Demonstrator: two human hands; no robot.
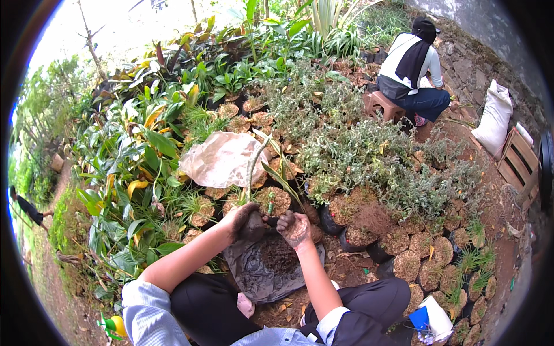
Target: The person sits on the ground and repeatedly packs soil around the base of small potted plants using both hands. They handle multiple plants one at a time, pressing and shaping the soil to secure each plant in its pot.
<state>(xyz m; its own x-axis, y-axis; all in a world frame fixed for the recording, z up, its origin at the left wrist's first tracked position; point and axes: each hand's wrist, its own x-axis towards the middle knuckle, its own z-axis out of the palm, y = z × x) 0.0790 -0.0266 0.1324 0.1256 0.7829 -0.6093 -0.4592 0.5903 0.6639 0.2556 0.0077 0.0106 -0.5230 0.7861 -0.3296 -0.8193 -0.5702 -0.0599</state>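
Observation:
My left hand [243,221], dark with soil, is wrapped round a dark clump of soil [254,228]. From just above that hand a pale, thick plant stem [252,167] rises; whether it is rooted in the clump is hidden. Close to the clump on its right is my right hand [295,228], its fingers curled in and dirty. What they hold, if anything, does not show. Below both hands a black plastic sheet [259,282] lies on the ground with loose dark soil [280,254] on it.
A pale plastic sheet [222,158] lies over potted plants ahead. Leafy plants [133,190] crowd the left, grey-green bushes [358,150] the right. Another person [410,69] sits on a stool [383,106] near a white sack [494,118] and wooden crate [517,161]. A yellow-green sprayer [115,326] stands lower left.

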